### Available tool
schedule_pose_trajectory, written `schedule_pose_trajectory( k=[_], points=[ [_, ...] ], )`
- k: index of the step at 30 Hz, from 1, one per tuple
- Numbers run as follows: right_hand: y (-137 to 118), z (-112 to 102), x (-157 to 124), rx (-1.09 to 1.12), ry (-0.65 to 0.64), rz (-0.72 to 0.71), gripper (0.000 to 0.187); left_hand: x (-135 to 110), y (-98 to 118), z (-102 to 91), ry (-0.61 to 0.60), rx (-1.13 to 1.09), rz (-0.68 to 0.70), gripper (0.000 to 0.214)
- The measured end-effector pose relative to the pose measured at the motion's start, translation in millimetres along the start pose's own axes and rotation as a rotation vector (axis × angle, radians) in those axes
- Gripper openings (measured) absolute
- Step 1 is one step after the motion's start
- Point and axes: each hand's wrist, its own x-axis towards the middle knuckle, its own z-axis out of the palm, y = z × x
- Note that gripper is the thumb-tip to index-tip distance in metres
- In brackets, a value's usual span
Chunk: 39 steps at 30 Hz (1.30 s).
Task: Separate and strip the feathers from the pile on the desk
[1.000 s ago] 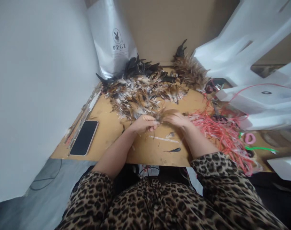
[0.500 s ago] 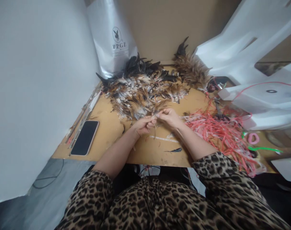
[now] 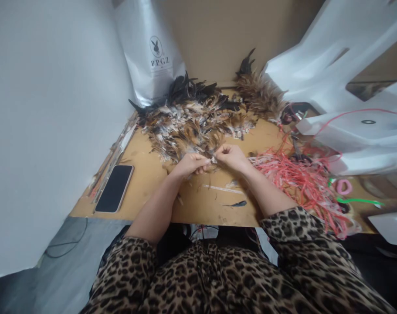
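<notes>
At the far left of the bench (image 3: 142,192), a dark-screened phone (image 3: 114,188) lies near the wall. Behind it, a silvery bag (image 3: 155,56) stands against the big feather pile (image 3: 185,120), brown and pale in front, black at the back. Just in front of that pile are the person's 2 hands: the left hand (image 3: 192,164) pinches a small feather tuft (image 3: 213,160) between thumb and finger; the right hand (image 3: 231,158) has its fingertips drawn together beside the tuft — whether they grip a strand, I cannot tell. Below them lie 1 white strip (image 3: 221,189) and 1 dark feather (image 3: 236,203). Farther right sit a brown feather bundle (image 3: 260,96) at the back, a tangle of red strips (image 3: 299,183) nearer, then a pink ring (image 3: 344,187) — with a green strip (image 3: 358,201) just below.
</notes>
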Motion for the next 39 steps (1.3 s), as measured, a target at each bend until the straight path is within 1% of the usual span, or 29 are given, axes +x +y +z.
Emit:
schedule_pose_trajectory(
  k=[5,8,10,13,18,21,25,29,32,35,39],
  points=[
    [5,7,2,0.086,-0.051,0.034,0.02,4,-5,2.1,0.017,-0.168,0.054,0.032],
    [9,9,4,0.244,-0.072,0.096,0.021,6,-7,7.5,0.049,-0.27,0.12,0.031],
    [12,9,6,0.35,-0.104,0.127,0.021,6,-6,10.9,0.051,-0.297,0.168,0.03],
    [17,8,10,0.446,-0.163,0.155,0.019,3,-3,13.7,0.051,-0.245,0.18,0.031],
    [21,6,12,0.523,-0.25,0.169,0.021,0,3,14.2,0.072,-0.06,0.16,0.035],
    [21,4,12,0.487,-0.285,0.183,0.025,2,1,12.7,0.093,-0.029,0.152,0.035],
    [21,-1,11,0.377,-0.285,0.175,0.028,8,-9,10.1,0.11,-0.056,0.157,0.03],
    [18,-8,9,0.197,-0.277,0.121,0.029,11,-15,9.8,0.116,-0.13,0.113,0.034],
    [12,-13,5,0.036,-0.262,0.062,0.03,12,-14,11.3,0.156,-0.113,0.086,0.034],
    [6,-12,0,-0.069,-0.245,-0.003,0.033,12,-13,13.9,0.173,-0.079,0.079,0.032],
    [1,-3,-2,-0.052,-0.193,-0.042,0.037,12,-15,16.6,0.174,-0.029,0.072,0.03]
  ],
)
